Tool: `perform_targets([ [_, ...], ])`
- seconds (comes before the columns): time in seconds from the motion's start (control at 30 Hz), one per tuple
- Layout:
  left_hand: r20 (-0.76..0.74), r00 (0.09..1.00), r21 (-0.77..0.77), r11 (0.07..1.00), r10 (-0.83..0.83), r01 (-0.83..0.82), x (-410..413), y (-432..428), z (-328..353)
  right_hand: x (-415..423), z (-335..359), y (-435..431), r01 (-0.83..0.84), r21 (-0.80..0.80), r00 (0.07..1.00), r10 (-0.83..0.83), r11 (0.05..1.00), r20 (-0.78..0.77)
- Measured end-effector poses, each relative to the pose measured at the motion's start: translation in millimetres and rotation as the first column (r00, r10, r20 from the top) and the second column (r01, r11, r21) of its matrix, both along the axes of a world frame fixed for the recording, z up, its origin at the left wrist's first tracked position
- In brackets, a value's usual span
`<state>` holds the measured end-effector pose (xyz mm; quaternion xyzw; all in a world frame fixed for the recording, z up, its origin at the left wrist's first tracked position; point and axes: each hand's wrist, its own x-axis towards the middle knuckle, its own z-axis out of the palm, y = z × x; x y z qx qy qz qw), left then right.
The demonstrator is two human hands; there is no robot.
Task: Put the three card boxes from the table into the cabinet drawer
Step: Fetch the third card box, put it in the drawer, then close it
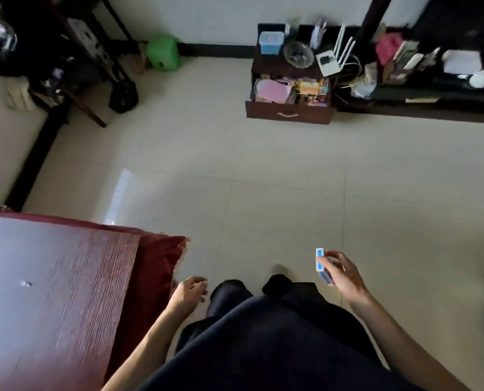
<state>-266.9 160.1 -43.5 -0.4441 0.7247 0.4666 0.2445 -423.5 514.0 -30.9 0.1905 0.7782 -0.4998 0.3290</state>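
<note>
The right hand [343,277] grips a small blue and white card box [320,268] in the air above the floor, fingers curled round its near half. The box is held edge-on, a narrow side facing up. Its long axis runs away from the person, and its free end points ahead, roughly toward the far wall. The left hand [190,290] hangs with loosely curled fingers and holds nothing, just beside the corner of the desk [51,277]. The desk has a glossy top over a dark red fringed cloth [156,263]. Pale cream floor tiles [263,170] stretch ahead to a dark wooden cabinet drawer [290,113], which is pulled open, packed with colourful items and well apart from the box. A green plastic stool [163,56] stands against the wall.
</note>
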Motion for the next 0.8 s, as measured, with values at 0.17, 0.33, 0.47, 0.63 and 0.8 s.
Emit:
perform_targets([
  [0.17,0.074,0.991,0.002,0.994,-0.109,0.109,-51,19,1,-30,10,19,0.122,-0.055,0.992,-0.120,0.991,0.025],
  [0.33,0.137,0.979,0.036,0.988,-0.153,0.149,-97,15,-9,-68,14,20,0.232,-0.108,0.972,-0.226,0.967,0.066],
  [0.47,0.129,0.980,0.023,0.989,-0.149,0.147,-141,0,-18,-114,14,14,0.269,-0.112,0.963,-0.264,0.957,0.059],
  [0.63,0.152,0.963,0.022,0.975,-0.223,0.222,-217,-19,-25,-183,21,-3,0.286,-0.079,0.958,-0.286,0.955,0.014],
  [0.8,0.149,0.958,0.090,0.968,-0.245,0.234,-312,-22,-22,-246,32,-14,0.339,-0.074,0.940,-0.340,0.938,0.005],
])
